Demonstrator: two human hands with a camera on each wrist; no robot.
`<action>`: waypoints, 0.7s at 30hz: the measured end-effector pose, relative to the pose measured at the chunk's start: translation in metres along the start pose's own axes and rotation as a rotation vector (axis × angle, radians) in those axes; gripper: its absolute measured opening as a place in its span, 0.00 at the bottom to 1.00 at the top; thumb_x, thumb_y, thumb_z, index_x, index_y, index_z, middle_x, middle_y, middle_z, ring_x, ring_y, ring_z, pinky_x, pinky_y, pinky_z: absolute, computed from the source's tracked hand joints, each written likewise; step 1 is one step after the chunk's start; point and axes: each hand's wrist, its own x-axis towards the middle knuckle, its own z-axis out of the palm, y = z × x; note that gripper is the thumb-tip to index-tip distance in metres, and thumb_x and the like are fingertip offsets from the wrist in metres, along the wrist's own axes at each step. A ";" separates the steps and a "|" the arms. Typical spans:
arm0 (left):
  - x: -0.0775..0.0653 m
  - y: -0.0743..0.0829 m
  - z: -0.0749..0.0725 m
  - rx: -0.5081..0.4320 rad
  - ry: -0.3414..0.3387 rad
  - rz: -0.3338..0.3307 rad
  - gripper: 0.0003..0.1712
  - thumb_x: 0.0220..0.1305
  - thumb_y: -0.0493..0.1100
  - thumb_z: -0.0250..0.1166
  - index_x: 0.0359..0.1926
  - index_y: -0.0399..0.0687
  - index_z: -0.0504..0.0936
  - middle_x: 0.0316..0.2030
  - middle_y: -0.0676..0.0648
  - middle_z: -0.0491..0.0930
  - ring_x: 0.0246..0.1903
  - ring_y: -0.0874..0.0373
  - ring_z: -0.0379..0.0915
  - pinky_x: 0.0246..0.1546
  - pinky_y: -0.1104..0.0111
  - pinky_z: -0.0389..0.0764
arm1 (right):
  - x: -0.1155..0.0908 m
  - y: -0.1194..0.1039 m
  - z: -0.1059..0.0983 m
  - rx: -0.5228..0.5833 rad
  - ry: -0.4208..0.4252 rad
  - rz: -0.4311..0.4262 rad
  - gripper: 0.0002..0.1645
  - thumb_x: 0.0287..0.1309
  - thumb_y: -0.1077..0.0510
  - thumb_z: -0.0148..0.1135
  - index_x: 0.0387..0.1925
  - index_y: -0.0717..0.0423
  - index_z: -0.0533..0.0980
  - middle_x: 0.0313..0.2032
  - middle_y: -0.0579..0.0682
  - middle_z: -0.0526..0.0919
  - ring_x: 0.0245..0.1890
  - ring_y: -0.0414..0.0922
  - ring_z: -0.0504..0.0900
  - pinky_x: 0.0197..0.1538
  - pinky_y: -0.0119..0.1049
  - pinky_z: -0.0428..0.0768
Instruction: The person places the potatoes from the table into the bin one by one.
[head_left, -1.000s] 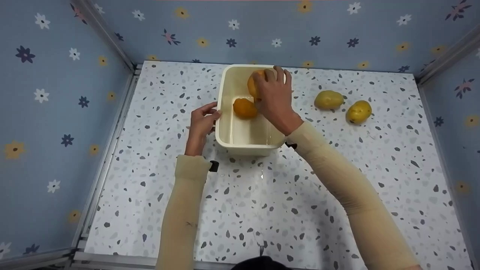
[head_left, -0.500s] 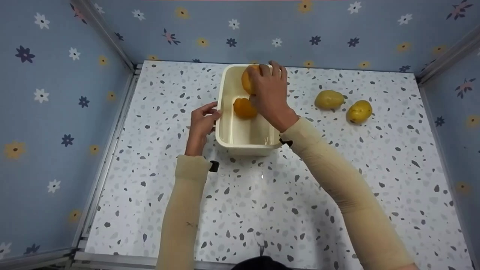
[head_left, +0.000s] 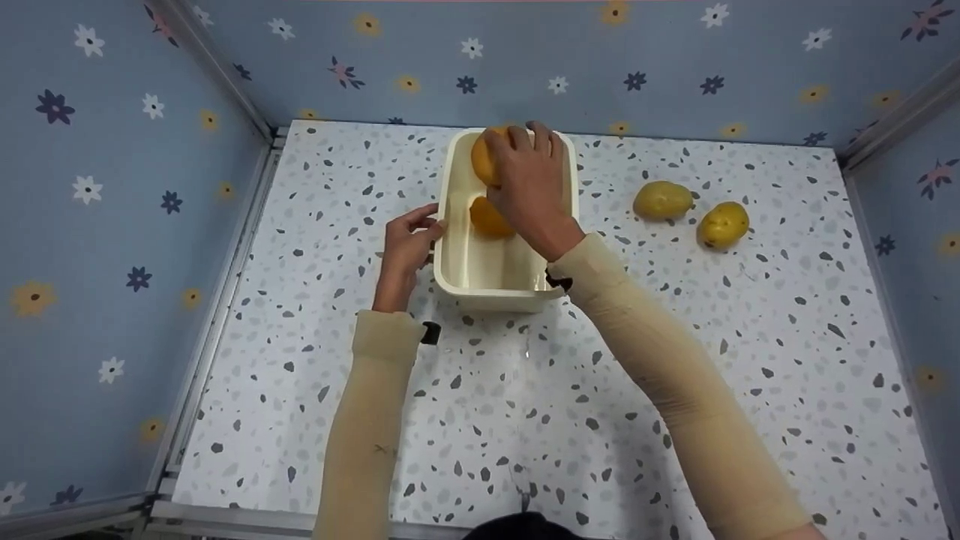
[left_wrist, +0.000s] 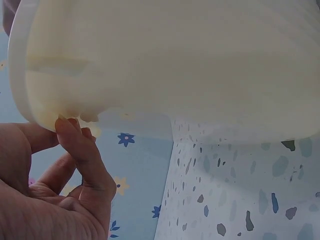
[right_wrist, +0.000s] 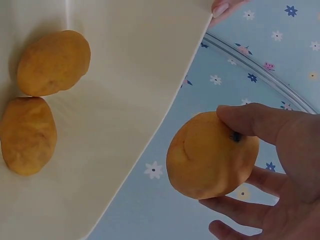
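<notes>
A cream plastic bin (head_left: 495,292) stands near the back of the table. My left hand (head_left: 409,244) pinches its left rim between thumb and fingers, with fingertips against the wall in the left wrist view. Over the bin's far part, my right hand (head_left: 531,180) grips a potato (right_wrist: 207,160) that has a dark spot near the thumb. Two more potatoes lie inside, an upper one (right_wrist: 54,63) and a wrinkled lower one (right_wrist: 28,136), close together in the right wrist view. From the head, only one potato (head_left: 489,219) shows in the bin, partly covered by the right hand.
Right of the bin, two yellowish potatoes (head_left: 663,201) lie side by side on the speckled tabletop (head_left: 480,390). Blue flowered panels (head_left: 517,60) enclose the table at the back and both sides. A metal rail (head_left: 217,322) runs along the left edge.
My right hand has moved left with the potato, farther over the bin's inside. The left hand keeps its place on the rim, and the bin stays where it was.
</notes>
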 end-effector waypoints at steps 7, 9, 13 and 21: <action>0.000 0.001 0.001 -0.005 -0.001 -0.006 0.24 0.74 0.39 0.66 0.69 0.48 0.81 0.48 0.46 0.79 0.30 0.58 0.82 0.21 0.74 0.78 | 0.002 0.002 0.010 0.024 0.006 0.006 0.35 0.63 0.53 0.73 0.71 0.50 0.74 0.67 0.58 0.77 0.72 0.60 0.66 0.76 0.58 0.60; 0.000 0.001 0.001 -0.017 -0.005 0.004 0.23 0.74 0.39 0.66 0.68 0.47 0.82 0.47 0.46 0.78 0.30 0.59 0.82 0.21 0.74 0.79 | 0.002 0.003 0.013 0.040 0.016 0.003 0.35 0.62 0.54 0.73 0.69 0.50 0.75 0.66 0.58 0.77 0.72 0.60 0.66 0.76 0.58 0.60; 0.001 -0.001 0.001 -0.038 -0.013 0.025 0.23 0.74 0.38 0.66 0.68 0.45 0.82 0.45 0.46 0.78 0.28 0.60 0.82 0.22 0.73 0.80 | 0.001 0.006 0.019 0.063 0.009 -0.002 0.34 0.61 0.54 0.73 0.68 0.51 0.76 0.66 0.59 0.77 0.73 0.61 0.66 0.77 0.57 0.59; 0.001 -0.001 0.001 -0.038 -0.008 0.025 0.23 0.74 0.39 0.67 0.68 0.45 0.82 0.45 0.46 0.78 0.28 0.60 0.82 0.23 0.72 0.82 | 0.002 0.011 0.031 0.078 -0.025 -0.005 0.34 0.61 0.52 0.72 0.68 0.51 0.76 0.65 0.58 0.77 0.72 0.60 0.66 0.77 0.56 0.59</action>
